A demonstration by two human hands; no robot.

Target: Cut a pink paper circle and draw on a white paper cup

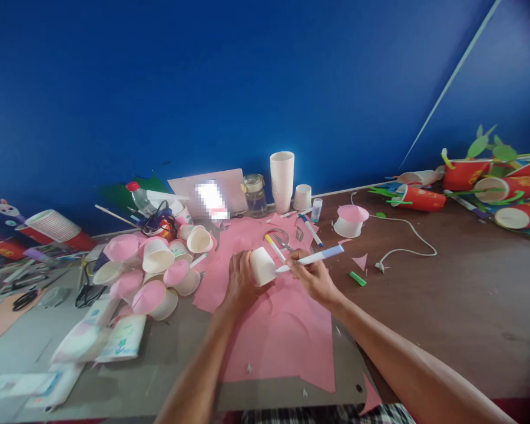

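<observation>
While the left hand point(239, 281) curls its fingers around the far side and base of a white paper cup point(262, 268), the right hand point(317, 284) pinches a white-and-blue marker point(321, 256), nib at the cup wall; contact cannot be confirmed. Good practice: brace the cup firmly without denting it, press lightly, and keep fingertips off wet ink.

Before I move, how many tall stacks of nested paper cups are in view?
2: an upright stack in front of the blue wall, and a tilted stack at the far left. Clutter may hide others.
</observation>
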